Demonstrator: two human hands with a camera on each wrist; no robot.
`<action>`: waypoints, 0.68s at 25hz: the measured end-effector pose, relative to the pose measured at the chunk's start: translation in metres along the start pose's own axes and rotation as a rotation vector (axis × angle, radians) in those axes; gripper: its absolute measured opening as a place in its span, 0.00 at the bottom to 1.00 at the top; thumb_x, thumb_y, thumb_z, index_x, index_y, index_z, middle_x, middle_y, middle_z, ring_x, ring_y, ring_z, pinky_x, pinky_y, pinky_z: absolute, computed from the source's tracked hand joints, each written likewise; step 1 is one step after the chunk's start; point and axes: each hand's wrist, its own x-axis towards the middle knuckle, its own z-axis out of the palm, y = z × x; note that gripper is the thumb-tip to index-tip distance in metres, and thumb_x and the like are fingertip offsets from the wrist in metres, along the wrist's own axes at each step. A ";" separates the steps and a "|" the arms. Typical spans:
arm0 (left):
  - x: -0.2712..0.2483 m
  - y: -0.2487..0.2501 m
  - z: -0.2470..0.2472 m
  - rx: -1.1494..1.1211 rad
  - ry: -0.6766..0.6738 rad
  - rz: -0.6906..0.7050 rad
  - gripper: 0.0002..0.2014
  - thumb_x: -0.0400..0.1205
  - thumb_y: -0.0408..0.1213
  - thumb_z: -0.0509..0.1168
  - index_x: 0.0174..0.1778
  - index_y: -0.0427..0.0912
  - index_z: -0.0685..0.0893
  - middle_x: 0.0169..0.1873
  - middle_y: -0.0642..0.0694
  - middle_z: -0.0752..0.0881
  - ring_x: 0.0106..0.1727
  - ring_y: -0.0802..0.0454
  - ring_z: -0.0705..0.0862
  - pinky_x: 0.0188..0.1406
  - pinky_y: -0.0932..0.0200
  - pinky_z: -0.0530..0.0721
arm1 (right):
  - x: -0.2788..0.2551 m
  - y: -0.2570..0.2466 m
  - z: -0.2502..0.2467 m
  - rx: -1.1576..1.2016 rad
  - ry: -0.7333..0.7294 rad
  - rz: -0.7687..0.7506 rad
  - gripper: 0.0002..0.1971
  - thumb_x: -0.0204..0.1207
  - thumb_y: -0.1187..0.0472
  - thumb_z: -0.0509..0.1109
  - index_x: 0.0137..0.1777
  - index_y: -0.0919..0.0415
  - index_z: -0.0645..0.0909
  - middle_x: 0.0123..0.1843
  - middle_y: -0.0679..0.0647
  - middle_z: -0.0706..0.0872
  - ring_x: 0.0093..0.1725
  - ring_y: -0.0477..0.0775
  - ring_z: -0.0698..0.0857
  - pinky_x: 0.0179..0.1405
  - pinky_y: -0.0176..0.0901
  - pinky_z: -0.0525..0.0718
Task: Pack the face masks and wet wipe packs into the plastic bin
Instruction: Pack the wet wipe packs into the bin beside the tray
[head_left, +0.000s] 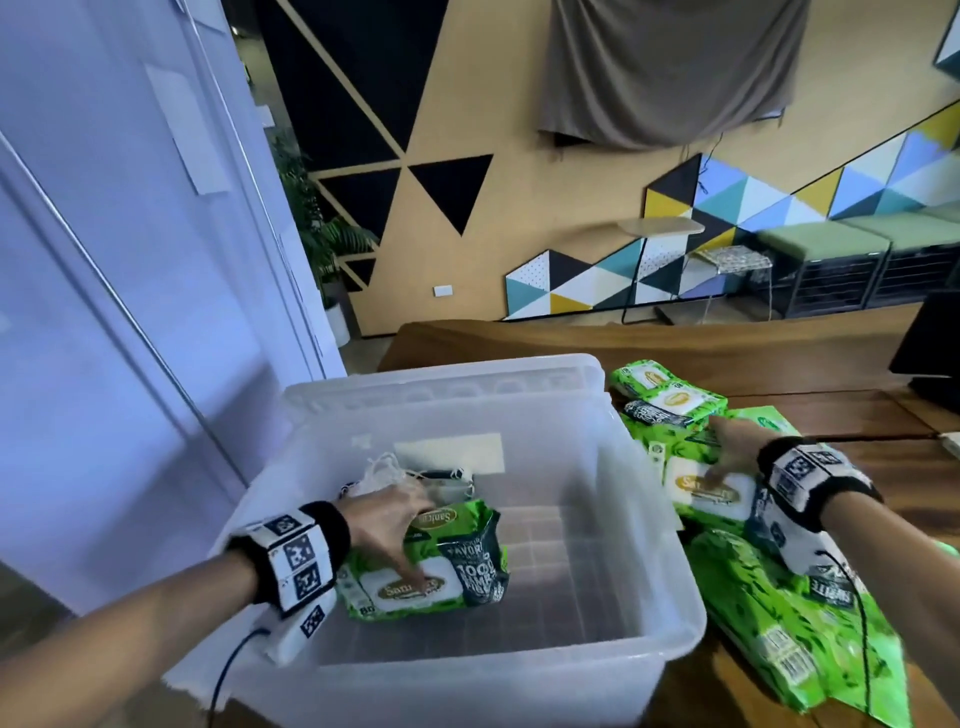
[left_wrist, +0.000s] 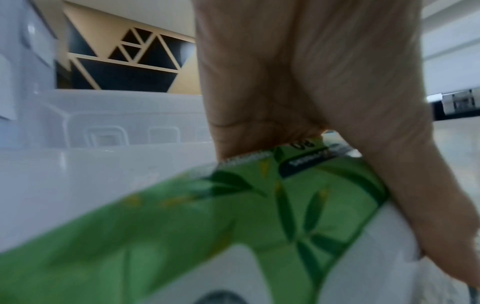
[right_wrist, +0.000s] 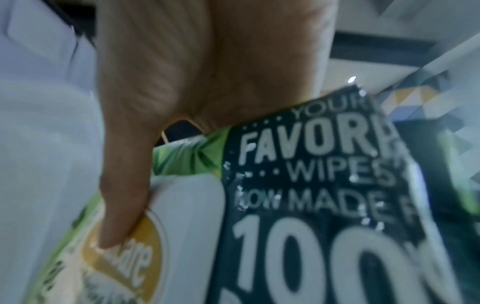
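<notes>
From the head camera I see my left hand (head_left: 387, 525) inside the clear plastic bin (head_left: 649, 519), gripping a green wet wipe pack (head_left: 431, 566) low at its left side; face masks (head_left: 410, 480) lie behind it. My right hand (head_left: 732, 457) grasps another pack (head_left: 701, 491) on the pile on the wooden table (head_left: 805, 364).

Left wrist: thumb and fingers (left_wrist: 428, 205) pinch the pack's sealed edge.

Right wrist: my thumb (right_wrist: 122, 195) presses the white lid, fingers hidden behind.
</notes>
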 end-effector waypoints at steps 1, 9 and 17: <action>-0.001 -0.006 0.001 0.023 -0.057 -0.015 0.37 0.70 0.49 0.77 0.73 0.43 0.71 0.67 0.48 0.76 0.63 0.55 0.74 0.73 0.58 0.67 | -0.012 -0.003 -0.015 0.033 0.073 -0.009 0.34 0.62 0.48 0.82 0.57 0.64 0.66 0.63 0.65 0.81 0.51 0.56 0.78 0.49 0.44 0.76; 0.001 -0.046 0.037 0.276 -0.307 0.036 0.40 0.62 0.64 0.76 0.58 0.35 0.78 0.50 0.42 0.83 0.47 0.46 0.79 0.52 0.53 0.79 | -0.125 -0.092 -0.096 -0.289 0.450 -0.063 0.41 0.64 0.42 0.77 0.73 0.56 0.64 0.61 0.57 0.83 0.54 0.59 0.82 0.47 0.48 0.78; 0.022 -0.047 0.050 0.258 -0.444 0.006 0.37 0.81 0.49 0.66 0.82 0.38 0.57 0.81 0.40 0.61 0.80 0.44 0.63 0.75 0.56 0.62 | -0.134 -0.212 -0.082 0.017 0.002 -0.495 0.39 0.60 0.49 0.82 0.70 0.58 0.70 0.66 0.55 0.80 0.65 0.54 0.79 0.60 0.42 0.75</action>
